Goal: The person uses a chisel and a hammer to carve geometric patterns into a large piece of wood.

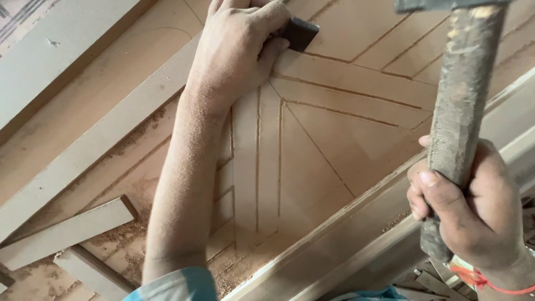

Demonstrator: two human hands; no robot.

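Grooved wooden panel (329, 139), left hand (234, 50) grip clenched on one chisel (300, 32), right hand (473, 206) gripping one hammer (460, 100)

loose strips (67, 231) crowd panel's left

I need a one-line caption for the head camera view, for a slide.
Left hand presses a dark block onto a grooved wooden panel; right hand raises a hammer.
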